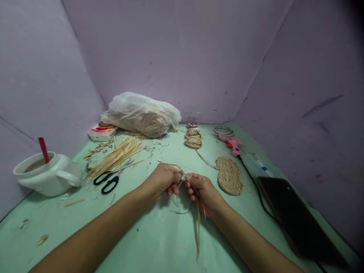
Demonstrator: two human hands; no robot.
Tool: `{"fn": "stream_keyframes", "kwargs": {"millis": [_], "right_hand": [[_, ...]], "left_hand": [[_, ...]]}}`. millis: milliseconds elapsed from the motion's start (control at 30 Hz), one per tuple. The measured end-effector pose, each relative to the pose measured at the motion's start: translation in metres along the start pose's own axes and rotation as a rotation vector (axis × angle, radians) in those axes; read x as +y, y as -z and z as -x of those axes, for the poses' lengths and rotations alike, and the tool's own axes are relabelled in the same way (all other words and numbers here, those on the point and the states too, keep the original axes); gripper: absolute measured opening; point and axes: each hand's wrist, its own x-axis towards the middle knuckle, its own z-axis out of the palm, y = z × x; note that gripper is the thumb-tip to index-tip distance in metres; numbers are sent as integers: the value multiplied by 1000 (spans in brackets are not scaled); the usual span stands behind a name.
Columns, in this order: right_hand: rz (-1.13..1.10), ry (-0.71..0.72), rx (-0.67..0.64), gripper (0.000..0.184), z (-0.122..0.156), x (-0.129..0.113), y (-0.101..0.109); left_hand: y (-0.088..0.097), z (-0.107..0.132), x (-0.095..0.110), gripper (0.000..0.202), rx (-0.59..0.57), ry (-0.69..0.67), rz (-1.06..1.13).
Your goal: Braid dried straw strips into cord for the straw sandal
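My left hand (163, 179) and my right hand (202, 189) meet at the middle of the green table (159, 235), both pinched on thin tan fibre strands (182, 178). The strands loop up between my fingertips, and long loose ends (198, 227) trail down toward me over the table. An oval coiled jute mat (229, 175) lies just right of my right hand, with a cord running back to two smaller jute coils (193, 138).
Black scissors (109, 181) and a bundle of straw sticks (116, 156) lie at left. A white pot (48, 172) with a red stick stands far left. A plastic bag (140, 113) sits at the back. A pink glue gun (231, 144) and a black tablet (295, 220) are at right.
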Motion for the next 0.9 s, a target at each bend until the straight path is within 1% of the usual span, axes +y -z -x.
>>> {"fn": "stream_keyframes", "kwargs": {"millis": [33, 67, 100, 233, 300, 333, 433, 500, 600, 733, 800, 833, 900], "right_hand": [[21, 4, -6, 16, 0, 1, 0], [47, 9, -7, 17, 0, 2, 0], [76, 13, -2, 18, 0, 3, 0], [215, 28, 53, 18, 0, 5, -2], [267, 38, 63, 15, 0, 4, -4], [285, 39, 57, 14, 0, 3, -4], [304, 8, -6, 12, 2, -3, -4], [288, -32, -58, 12, 3, -7, -2], [259, -84, -118, 15, 4, -11, 2], [280, -84, -151, 14, 3, -9, 5], [360, -43, -126, 12, 2, -6, 5], [441, 17, -97, 12, 2, -4, 5], [696, 204, -10, 11, 3, -3, 6]], "left_hand": [[-1, -1, -2, 13, -67, 11, 54], [-1, -1, -3, 12, -97, 15, 71], [-2, -1, -4, 12, -96, 18, 56], [1, -4, -4, 7, -6, -2, -109], [6, -6, -3, 5, -15, -27, -134], [8, -7, -4, 4, -37, -37, -132], [15, -10, -6, 6, -151, -37, -114], [17, -11, -8, 7, -206, -21, -104], [17, -12, -10, 7, -224, -3, -57], [14, -12, -10, 6, -205, 11, 20], [11, -11, -10, 6, -176, 17, 21], [10, -11, -10, 6, -157, 14, 8], [6, -11, -12, 6, -110, -19, -29]]}}
